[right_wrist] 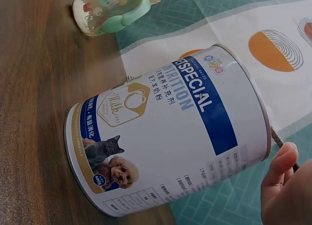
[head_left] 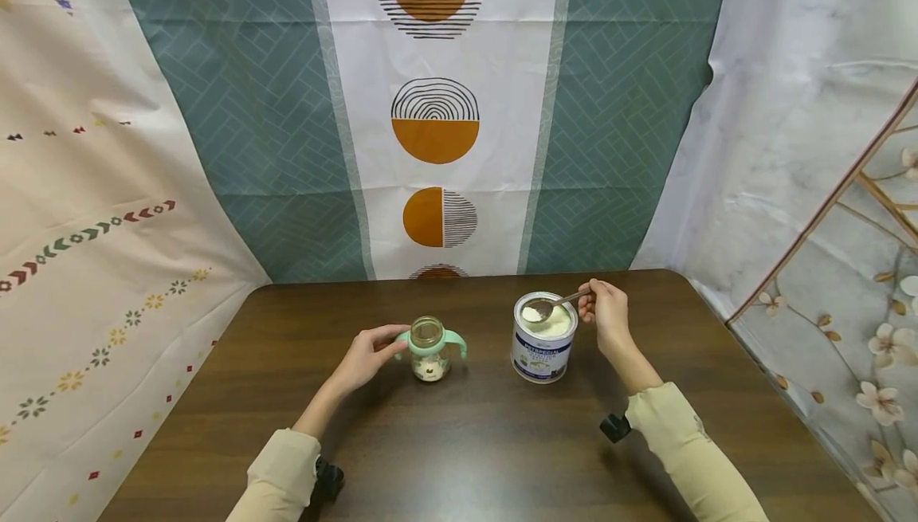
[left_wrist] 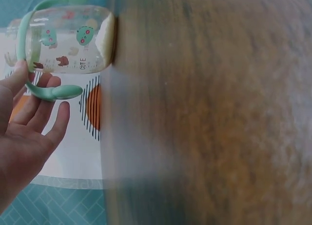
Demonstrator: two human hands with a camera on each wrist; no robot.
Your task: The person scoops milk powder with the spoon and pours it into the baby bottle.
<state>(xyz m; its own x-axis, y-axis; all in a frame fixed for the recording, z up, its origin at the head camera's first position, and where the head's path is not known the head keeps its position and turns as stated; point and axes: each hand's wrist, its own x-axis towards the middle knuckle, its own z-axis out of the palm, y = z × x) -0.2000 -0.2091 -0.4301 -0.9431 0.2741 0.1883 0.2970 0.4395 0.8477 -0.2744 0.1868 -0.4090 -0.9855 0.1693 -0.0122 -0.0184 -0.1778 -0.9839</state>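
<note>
Head view: the right grip pinches the metal spoon by its handle end, the bowl over the mouth of the Petspecial milk powder tin. The spoon's long axis runs left to right on a slight slant, its bowl, loaded with pale powder, pointing left and a little nearer. The tin stands upright on the wooden counter, right of the baby bottle and apart from it. The bottle is upright too, mouth up, mint handles spread left and right; the left grip pinches the left one. Pale powder lies at its bottom.
</note>
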